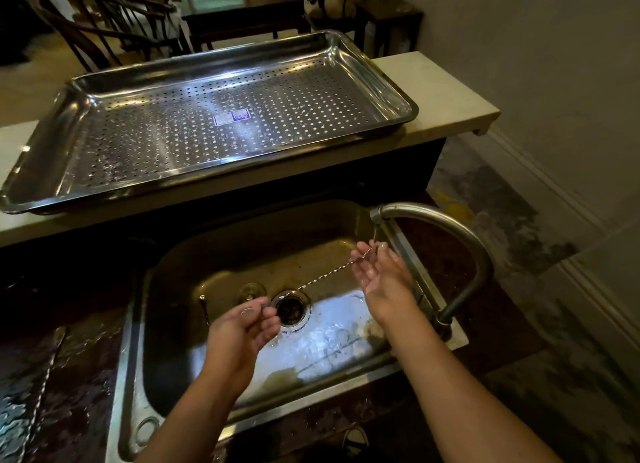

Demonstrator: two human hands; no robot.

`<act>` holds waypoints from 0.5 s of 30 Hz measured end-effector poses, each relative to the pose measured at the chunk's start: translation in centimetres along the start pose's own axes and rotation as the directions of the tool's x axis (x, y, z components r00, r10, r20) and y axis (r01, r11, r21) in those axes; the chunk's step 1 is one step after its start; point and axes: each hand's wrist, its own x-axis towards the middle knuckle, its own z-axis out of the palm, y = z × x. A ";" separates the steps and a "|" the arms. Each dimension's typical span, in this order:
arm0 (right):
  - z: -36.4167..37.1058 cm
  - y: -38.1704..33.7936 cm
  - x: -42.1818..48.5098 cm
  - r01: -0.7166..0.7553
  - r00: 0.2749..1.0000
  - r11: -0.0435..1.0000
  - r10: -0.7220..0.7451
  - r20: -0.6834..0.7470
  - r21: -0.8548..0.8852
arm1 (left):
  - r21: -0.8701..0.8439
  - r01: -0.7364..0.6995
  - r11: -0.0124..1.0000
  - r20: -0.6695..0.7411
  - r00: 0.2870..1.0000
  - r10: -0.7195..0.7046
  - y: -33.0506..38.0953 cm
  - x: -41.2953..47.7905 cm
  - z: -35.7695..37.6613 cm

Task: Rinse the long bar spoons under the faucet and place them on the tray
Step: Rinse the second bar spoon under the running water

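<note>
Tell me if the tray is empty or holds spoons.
Empty. The perforated tray shows only its holes and a sticker; the bar spoon is held over the sink.

Two forearms, bare along whole visible length, up to bottom edge of frame. Left hand [242, 331]: short nails, thumbnail pale, little glossy. Right hand [377, 272]: palm and fingers wet, shiny, small bright spots of water on skin. Right forearm: faint wet sheen near wrist. Low between arms, shoe [355, 440]: dark upper, white rim round toe, light laces; place is dim, finer detail not readable.
</note>
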 end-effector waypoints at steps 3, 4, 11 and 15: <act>0.1 0.4 -0.2 -0.041 0.997 0.999 0.043 0.058 -0.027 | 0.023 0.036 0.999 0.015 0.999 -0.037 -0.4 0.5 0.1; 0.2 1.0 -0.4 -0.078 0.993 0.995 0.083 0.087 -0.063 | 0.025 0.050 0.998 0.025 0.998 -0.051 -0.8 0.6 0.3; -0.1 0.8 -0.2 -0.086 0.992 0.990 0.096 0.084 -0.116 | 0.165 -0.085 0.983 0.031 0.996 0.081 -2.2 1.3 0.1; -0.2 -0.1 0.4 -0.089 0.993 0.995 0.092 0.080 -0.049 | 0.256 -0.127 0.958 0.044 0.992 0.119 -2.2 1.7 0.2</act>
